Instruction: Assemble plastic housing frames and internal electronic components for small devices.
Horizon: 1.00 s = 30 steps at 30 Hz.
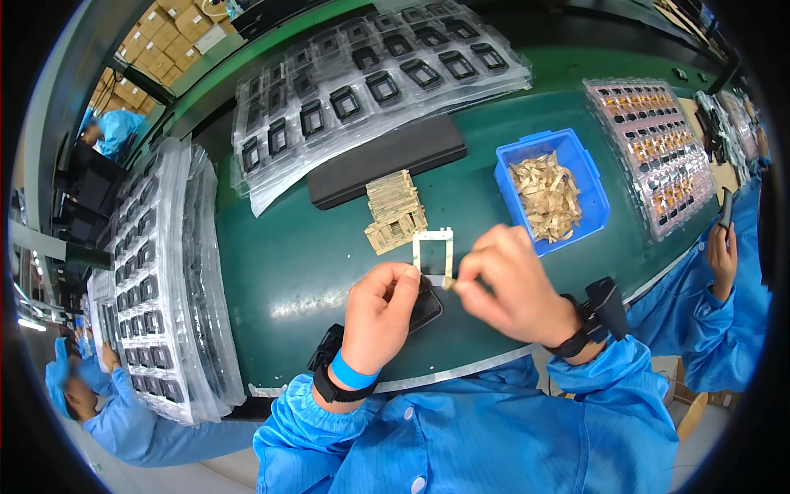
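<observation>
Between my hands is a thin white rectangular adhesive frame (448,247), raised above the green table. My left hand (383,309) pinches its lower left corner between thumb and forefinger. At its lower right corner my right hand (514,284) is closed, thumb against forefinger, on a small tan strip; the hand is slightly blurred. Below the frame lies a dark rectangular housing (426,311), partly hidden by my left hand. Just beyond are stacked tan adhesive frames (393,206). A blue bin (594,188) to the right holds a heap of tan paper strips (547,198).
A long black box (387,160) lies behind the stacked frames. Clear trays of black housings stand at the back (378,86) and left (148,288). On the right is a pinkish tray of small parts (658,152). A co-worker's hand (722,259) shows at far right.
</observation>
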Available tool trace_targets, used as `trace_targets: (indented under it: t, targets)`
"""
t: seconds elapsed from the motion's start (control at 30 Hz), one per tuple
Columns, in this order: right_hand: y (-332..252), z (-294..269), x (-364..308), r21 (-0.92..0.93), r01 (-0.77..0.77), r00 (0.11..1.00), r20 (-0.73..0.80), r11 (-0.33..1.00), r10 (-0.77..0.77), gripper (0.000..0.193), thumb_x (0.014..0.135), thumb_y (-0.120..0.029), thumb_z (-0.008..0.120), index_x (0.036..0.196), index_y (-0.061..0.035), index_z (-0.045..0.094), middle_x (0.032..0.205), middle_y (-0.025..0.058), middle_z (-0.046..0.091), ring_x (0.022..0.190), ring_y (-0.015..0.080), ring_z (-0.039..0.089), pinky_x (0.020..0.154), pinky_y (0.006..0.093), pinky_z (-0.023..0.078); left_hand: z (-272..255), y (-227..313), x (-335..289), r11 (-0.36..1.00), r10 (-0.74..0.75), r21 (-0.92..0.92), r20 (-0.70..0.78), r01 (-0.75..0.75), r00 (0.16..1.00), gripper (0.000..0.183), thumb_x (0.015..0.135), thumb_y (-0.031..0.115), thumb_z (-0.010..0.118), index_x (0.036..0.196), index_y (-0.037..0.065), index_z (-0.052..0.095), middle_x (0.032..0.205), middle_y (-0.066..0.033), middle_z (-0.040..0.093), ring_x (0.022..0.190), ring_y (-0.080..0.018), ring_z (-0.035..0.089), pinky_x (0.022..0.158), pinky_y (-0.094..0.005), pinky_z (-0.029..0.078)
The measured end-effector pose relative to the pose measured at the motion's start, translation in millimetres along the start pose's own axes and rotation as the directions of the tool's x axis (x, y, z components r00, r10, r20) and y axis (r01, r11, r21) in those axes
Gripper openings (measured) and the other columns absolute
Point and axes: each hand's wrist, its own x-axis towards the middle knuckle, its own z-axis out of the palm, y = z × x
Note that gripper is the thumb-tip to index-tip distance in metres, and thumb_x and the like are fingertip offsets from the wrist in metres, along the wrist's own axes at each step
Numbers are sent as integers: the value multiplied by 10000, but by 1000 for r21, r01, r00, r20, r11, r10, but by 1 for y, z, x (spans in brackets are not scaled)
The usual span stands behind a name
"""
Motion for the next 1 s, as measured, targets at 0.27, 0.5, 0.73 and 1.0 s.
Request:
trace_targets:
  t: [0.27,0.5,0.73,1.0]
  targets:
    - [50,-57,6,20,-403,855,-349,915,384,66,896,-48,608,933,6,617,836,135,608,764,259,621,697,366,493,4,8,-1,990,123,72,12,-123,992,174,996,140,577,927,-12,626,820,14,607,774,-48,528,709,-212,435]
    - [33,-59,2,255,-466,790,-311,847,528,165,936,-122,618,991,31,650,798,101,679,670,146,653,582,295,510,20,28,3,961,226,147,59,-233,972,164,976,110,586,890,-25,624,805,-7,566,722,-68,510,657,-226,422]
    - [10,-61,-2,623,-633,725,271,459,633,183,984,-143,594,1059,16,644,837,-4,626,681,54,602,591,219,531,36,39,8,925,300,206,115,-319,947,150,952,94,603,876,-31,637,778,-43,573,671,-107,522,619,-252,427]
    - [8,-61,-5,617,-611,725,184,496,664,138,953,-131,611,955,-1,658,746,-5,604,629,58,583,541,234,496,50,40,15,910,339,218,99,-353,935,93,918,79,647,898,-11,660,746,-61,549,582,-140,470,566,-285,411]
